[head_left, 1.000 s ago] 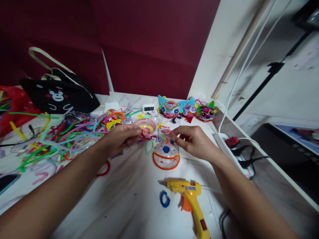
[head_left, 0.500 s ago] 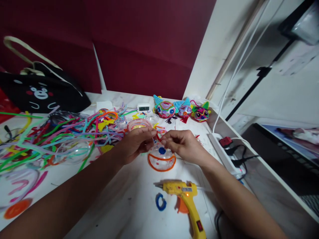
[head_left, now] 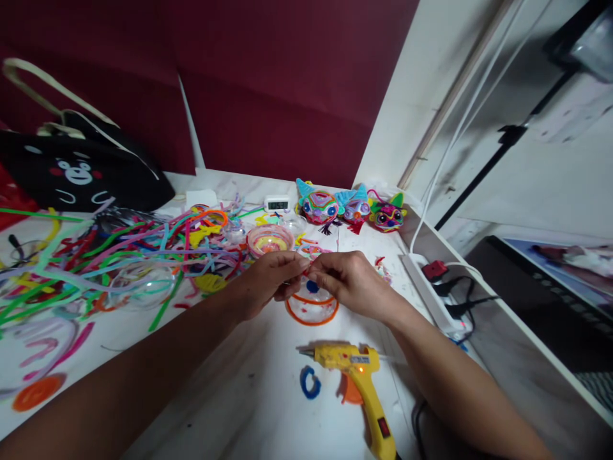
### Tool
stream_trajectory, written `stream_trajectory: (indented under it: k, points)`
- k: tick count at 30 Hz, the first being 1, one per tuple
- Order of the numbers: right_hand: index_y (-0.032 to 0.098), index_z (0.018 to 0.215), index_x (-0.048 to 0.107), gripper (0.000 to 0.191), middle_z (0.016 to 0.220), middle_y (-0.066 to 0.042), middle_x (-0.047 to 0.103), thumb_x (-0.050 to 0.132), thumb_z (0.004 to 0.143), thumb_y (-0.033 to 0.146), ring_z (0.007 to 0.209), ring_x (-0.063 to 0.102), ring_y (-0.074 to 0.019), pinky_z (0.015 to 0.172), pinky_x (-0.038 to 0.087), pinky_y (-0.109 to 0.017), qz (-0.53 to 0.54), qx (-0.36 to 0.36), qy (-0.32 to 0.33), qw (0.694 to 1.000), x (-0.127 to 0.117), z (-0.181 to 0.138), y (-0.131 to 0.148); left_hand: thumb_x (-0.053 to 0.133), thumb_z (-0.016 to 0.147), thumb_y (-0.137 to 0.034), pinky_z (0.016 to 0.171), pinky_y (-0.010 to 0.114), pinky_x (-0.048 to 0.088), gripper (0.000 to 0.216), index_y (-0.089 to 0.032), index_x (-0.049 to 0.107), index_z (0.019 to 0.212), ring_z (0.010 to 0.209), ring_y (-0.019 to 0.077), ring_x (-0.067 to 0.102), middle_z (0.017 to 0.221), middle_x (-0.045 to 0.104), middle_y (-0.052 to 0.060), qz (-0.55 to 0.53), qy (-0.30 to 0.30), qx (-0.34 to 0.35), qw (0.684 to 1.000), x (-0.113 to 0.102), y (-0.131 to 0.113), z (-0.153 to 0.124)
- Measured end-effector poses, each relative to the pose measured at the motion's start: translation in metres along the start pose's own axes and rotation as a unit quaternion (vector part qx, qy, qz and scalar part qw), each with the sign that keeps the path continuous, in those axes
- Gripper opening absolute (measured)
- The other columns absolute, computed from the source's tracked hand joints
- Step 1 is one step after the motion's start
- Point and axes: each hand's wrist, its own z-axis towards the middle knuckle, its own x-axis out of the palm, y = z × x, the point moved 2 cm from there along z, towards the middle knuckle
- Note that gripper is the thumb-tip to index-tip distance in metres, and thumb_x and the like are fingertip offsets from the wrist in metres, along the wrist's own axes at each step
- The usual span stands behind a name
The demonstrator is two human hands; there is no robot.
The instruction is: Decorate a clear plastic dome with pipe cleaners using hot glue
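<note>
My left hand (head_left: 275,278) and my right hand (head_left: 342,278) meet fingertip to fingertip over the table. Both are closed in a pinch on a short red pipe cleaner (head_left: 306,271), mostly hidden by the fingers. Just below them lies a clear plastic dome (head_left: 313,313) edged with orange pipe cleaner, with a dark blue round spot (head_left: 313,287) on it. Nearer to me, a yellow hot glue gun (head_left: 345,359) rests on its side with its small light on. Beside its nozzle is a curled blue pipe cleaner (head_left: 310,383).
Loose pipe cleaners (head_left: 143,249) are heaped at the left, with a black bag (head_left: 81,169) behind. A pink-rimmed bowl (head_left: 271,239), a white digital timer (head_left: 276,204) and several decorated animal heads (head_left: 320,207) stand at the back. A power strip (head_left: 428,294) runs along the right edge.
My fingertips have drawn closer together, covering more of the red pipe cleaner. The view has shifted slightly; the glue gun and dome stay where they lay.
</note>
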Motion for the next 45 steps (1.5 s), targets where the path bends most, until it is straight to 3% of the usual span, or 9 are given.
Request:
stream_trajectory:
  k: [6,11,17,20,25,30,35,41,45]
  points:
    - [0.017,0.095,0.063,0.011,0.067,0.002,0.063,0.059,0.089,0.025,0.055,0.051,-0.009,0.055,0.038,-0.019,0.081,0.023,-0.033,0.996,0.002,0.0,-0.005,0.069,0.076,-0.053,0.036,0.014,0.021,0.042,-0.014,0.052,0.07,0.04,0.0027,0.032,0.047,0.044,-0.006,0.031,-0.008,0.004,0.999,-0.001,0.001,0.0]
    - [0.016,0.084,0.067,0.009,0.067,0.001,0.065,0.058,0.085,0.016,0.057,0.053,-0.0095,0.054,0.037,-0.02,0.013,0.01,-0.049,0.999,-0.002,-0.001,-0.002,0.067,0.075,-0.053,0.035,0.014,0.022,0.043,-0.015,0.051,0.068,0.038,0.0029,0.034,0.046,0.044,-0.006,0.041,-0.022,0.011,0.999,0.001,0.003,-0.001]
    - [0.015,0.08,0.066,0.007,0.066,0.0,0.064,0.06,0.082,0.018,0.057,0.054,-0.01,0.054,0.039,-0.021,0.076,0.042,-0.091,0.992,-0.002,0.0,-0.007,0.068,0.074,-0.041,0.037,0.015,0.03,0.03,-0.014,0.058,0.082,0.041,0.0058,0.044,0.052,0.057,-0.002,0.079,-0.03,0.021,0.996,0.001,0.0,-0.001]
    - [0.015,0.08,0.065,0.006,0.066,0.0,0.065,0.062,0.08,0.02,0.057,0.055,-0.0103,0.055,0.041,-0.021,0.163,0.063,-0.072,0.982,0.0,0.001,-0.011,0.065,0.076,-0.039,0.038,0.016,0.035,0.027,-0.013,0.059,0.082,0.047,0.0084,0.051,0.059,0.061,0.001,0.11,-0.043,0.041,0.992,0.0,-0.001,-0.001]
    - [0.013,0.081,0.066,0.011,0.067,-0.001,0.066,0.062,0.079,0.024,0.056,0.054,-0.0104,0.053,0.042,-0.022,0.261,0.105,-0.036,0.959,0.0,0.004,-0.015,0.062,0.079,-0.035,0.037,0.016,0.037,0.022,-0.013,0.06,0.081,0.041,0.0064,0.047,0.058,0.061,-0.001,0.176,-0.064,0.062,0.98,0.0,0.0,-0.002]
    - [0.013,0.077,0.065,0.009,0.061,0.001,0.062,0.063,0.075,0.022,0.052,0.049,-0.0087,0.051,0.039,-0.021,0.253,0.122,-0.015,0.96,0.001,0.005,-0.018,0.06,0.079,-0.03,0.036,0.015,0.034,0.017,-0.014,0.059,0.077,0.038,0.0051,0.045,0.055,0.059,-0.003,0.206,-0.082,0.07,0.973,0.001,-0.001,-0.002]
    - [0.016,0.074,0.06,0.003,0.063,0.004,0.058,0.057,0.074,0.015,0.053,0.047,-0.0072,0.051,0.035,-0.02,0.217,0.094,-0.012,0.972,0.007,0.003,-0.019,0.059,0.078,-0.029,0.036,0.015,0.033,0.015,-0.014,0.059,0.075,0.038,0.0051,0.044,0.05,0.054,-0.006,0.216,-0.1,0.08,0.968,0.001,-0.002,-0.004]
    - [0.017,0.077,0.058,0.005,0.066,0.004,0.057,0.054,0.074,0.018,0.058,0.051,-0.0087,0.054,0.038,-0.021,0.202,0.101,-0.038,0.973,0.006,0.004,-0.019,0.063,0.076,-0.035,0.036,0.017,0.04,0.023,-0.013,0.059,0.082,0.046,0.0086,0.052,0.062,0.06,-0.002,0.162,-0.089,0.08,0.98,0.0,-0.004,-0.002]
    - [0.016,0.077,0.058,0.008,0.065,0.003,0.059,0.055,0.07,0.019,0.056,0.051,-0.0088,0.054,0.039,-0.022,0.258,0.116,-0.024,0.959,0.004,0.006,-0.016,0.064,0.078,-0.033,0.039,0.017,0.041,0.021,-0.014,0.06,0.082,0.046,0.0082,0.051,0.059,0.06,-0.002,0.174,-0.093,0.096,0.976,-0.002,-0.003,-0.003]
